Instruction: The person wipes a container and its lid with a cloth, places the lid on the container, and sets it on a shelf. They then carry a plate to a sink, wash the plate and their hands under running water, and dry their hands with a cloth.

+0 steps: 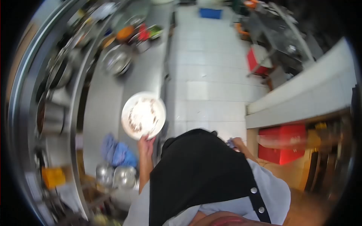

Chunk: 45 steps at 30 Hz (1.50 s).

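Observation:
My left hand (pixel 146 144) grips the near rim of a round white plate (pixel 161 113), holding it over the steel counter. Brown crumb-like bits lie in a rough ring on the plate's pale surface. Down by my right side, beyond the black apron (pixel 200 169), my right hand (pixel 239 144) is closed on a small bluish-grey bunched thing; I cannot tell what it is. Blue cloths (pixel 118 152) lie on the counter just left of my left forearm.
The steel counter (pixel 100 100) runs ahead on the left, with metal bowls (pixel 117 60) and an orange item (pixel 125 34) farther along. Two metal containers (pixel 125 177) stand near me. White floor tiles (pixel 198 90) stretch ahead. On the right are a red box (pixel 279 145) and a white ledge (pixel 301 94).

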Motion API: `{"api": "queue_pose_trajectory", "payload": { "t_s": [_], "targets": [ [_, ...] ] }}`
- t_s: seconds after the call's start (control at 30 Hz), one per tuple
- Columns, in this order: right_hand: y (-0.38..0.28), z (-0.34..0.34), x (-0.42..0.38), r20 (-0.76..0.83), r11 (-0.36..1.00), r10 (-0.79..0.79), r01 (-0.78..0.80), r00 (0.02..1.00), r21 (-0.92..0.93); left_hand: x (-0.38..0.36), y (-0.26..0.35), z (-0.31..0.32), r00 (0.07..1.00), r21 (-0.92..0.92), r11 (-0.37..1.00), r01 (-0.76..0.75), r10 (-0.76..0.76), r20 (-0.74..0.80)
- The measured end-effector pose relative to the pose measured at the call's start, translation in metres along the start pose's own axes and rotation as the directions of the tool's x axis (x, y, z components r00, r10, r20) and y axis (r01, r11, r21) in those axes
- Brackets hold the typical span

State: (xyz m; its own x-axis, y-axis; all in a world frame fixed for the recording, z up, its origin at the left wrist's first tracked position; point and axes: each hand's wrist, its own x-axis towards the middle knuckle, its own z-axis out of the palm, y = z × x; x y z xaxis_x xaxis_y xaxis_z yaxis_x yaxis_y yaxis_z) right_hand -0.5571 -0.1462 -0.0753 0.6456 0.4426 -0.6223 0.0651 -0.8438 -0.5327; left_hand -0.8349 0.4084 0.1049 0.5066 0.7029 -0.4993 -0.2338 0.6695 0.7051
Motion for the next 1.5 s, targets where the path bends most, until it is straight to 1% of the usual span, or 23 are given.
{"api": "queue_pose_trajectory", "payload": {
  "t_s": [0.03,0.1,0.17,0.23,0.27,0.3,0.33,0.43,0.53,0.63,0.73,0.83,0.87,0.9,0.93,1.03,1.1,1.17,1.23,1.3,1.37,1.4,1.5],
  "targets": [
    [-0.052,-0.013,-0.023,0.050,0.821,0.393,-0.375,0.918,0.430,0.000,-0.010,0.003,0.999,0.000,1.000,0.016,-0.016,0.034],
    [-0.020,0.009,0.002,0.029,0.956,-0.173,0.175,0.985,-0.235,0.014,-0.027,-0.006,0.995,0.005,0.996,0.086,-0.085,-0.043],
    [0.013,0.026,0.046,0.051,0.959,0.002,0.013,0.999,-0.283,0.013,-0.040,0.006,0.987,0.051,0.987,0.155,-0.153,-0.037],
    [-0.036,-0.008,0.024,0.103,0.844,0.375,-0.386,0.921,0.372,0.016,-0.051,0.013,0.979,0.063,0.977,0.203,-0.203,0.001],
    [-0.007,-0.038,0.032,-0.020,0.936,-0.324,0.317,0.946,-0.150,0.009,-0.060,0.031,0.981,0.077,0.979,0.191,-0.192,0.009],
    [0.004,-0.074,0.059,0.031,0.959,-0.041,0.030,0.999,0.280,-0.002,-0.069,0.057,0.984,0.091,0.980,0.178,-0.180,0.010],
    [-0.022,-0.143,0.054,0.041,0.683,0.308,-0.250,0.951,0.686,-0.002,-0.071,0.082,0.981,0.085,0.979,0.188,-0.191,0.039],
    [0.006,-0.333,0.096,-0.230,0.622,0.220,0.046,0.948,0.782,-0.027,-0.077,0.136,0.978,0.091,0.974,0.207,-0.207,-0.009],
    [-0.101,-0.530,0.017,-0.699,0.305,0.419,0.636,0.579,0.709,-0.015,-0.098,0.164,0.954,0.089,0.951,0.297,-0.300,0.025],
    [-0.143,-0.591,-0.034,-0.937,0.623,0.334,0.723,0.099,0.298,-0.013,-0.110,0.187,0.938,0.152,0.932,0.328,-0.341,0.064],
    [-0.137,-0.555,-0.047,-0.937,0.620,0.250,0.702,0.246,0.350,0.013,-0.128,0.192,0.882,0.271,0.857,0.439,-0.468,0.054],
    [-0.016,-0.403,0.027,-0.891,0.916,0.112,0.302,0.440,0.264,0.019,-0.134,0.223,0.853,0.393,0.806,0.442,-0.514,0.095],
    [0.012,-0.313,0.028,-0.887,0.946,-0.300,0.231,0.350,-0.229,0.027,-0.141,0.226,0.850,0.415,0.805,0.423,-0.511,0.126],
    [-0.051,-0.260,-0.030,-0.603,0.973,0.227,-0.204,0.765,0.108,0.038,-0.143,0.228,0.835,0.431,0.790,0.437,-0.534,0.132],
    [-0.009,-0.156,-0.021,-0.332,0.930,0.344,-0.367,0.878,-0.007,0.049,-0.146,0.231,0.815,0.488,0.773,0.406,-0.548,0.189],
    [0.057,0.087,-0.105,-0.124,0.926,0.371,-0.357,0.920,0.123,0.044,-0.140,0.258,0.758,0.650,0.667,0.365,-0.618,0.208],
    [0.036,0.139,-0.175,-0.131,0.882,-0.054,0.109,0.990,0.458,0.052,-0.141,0.272,0.737,0.791,0.566,0.231,-0.633,0.237],
    [-0.067,0.065,-0.255,0.359,0.231,0.562,-0.558,0.745,0.797,0.053,-0.128,0.275,0.677,0.843,0.507,0.180,-0.686,0.268],
    [-0.091,0.092,-0.267,0.350,0.026,0.616,-0.462,0.706,0.887,0.090,-0.116,0.268,0.550,0.880,0.449,0.157,-0.779,0.300],
    [-0.178,0.129,-0.294,-0.009,0.218,0.777,-0.255,0.630,0.942,0.145,-0.085,0.211,0.427,0.924,0.369,0.099,-0.855,0.295],
    [-0.231,0.086,-0.288,-0.265,0.409,0.882,-0.355,0.390,0.841,0.165,-0.091,0.217,0.280,0.945,0.326,-0.015,-0.906,0.317],
    [-0.203,0.108,-0.270,-0.712,0.707,0.683,-0.387,0.160,0.592,0.174,-0.091,0.224,0.257,0.947,0.320,-0.026,-0.913,0.316],
    [-0.338,0.032,-0.296,-0.638,0.642,0.763,0.005,-0.101,0.767,0.182,-0.071,0.256,0.093,0.933,0.219,-0.286,-0.962,0.255]
  ]
}}
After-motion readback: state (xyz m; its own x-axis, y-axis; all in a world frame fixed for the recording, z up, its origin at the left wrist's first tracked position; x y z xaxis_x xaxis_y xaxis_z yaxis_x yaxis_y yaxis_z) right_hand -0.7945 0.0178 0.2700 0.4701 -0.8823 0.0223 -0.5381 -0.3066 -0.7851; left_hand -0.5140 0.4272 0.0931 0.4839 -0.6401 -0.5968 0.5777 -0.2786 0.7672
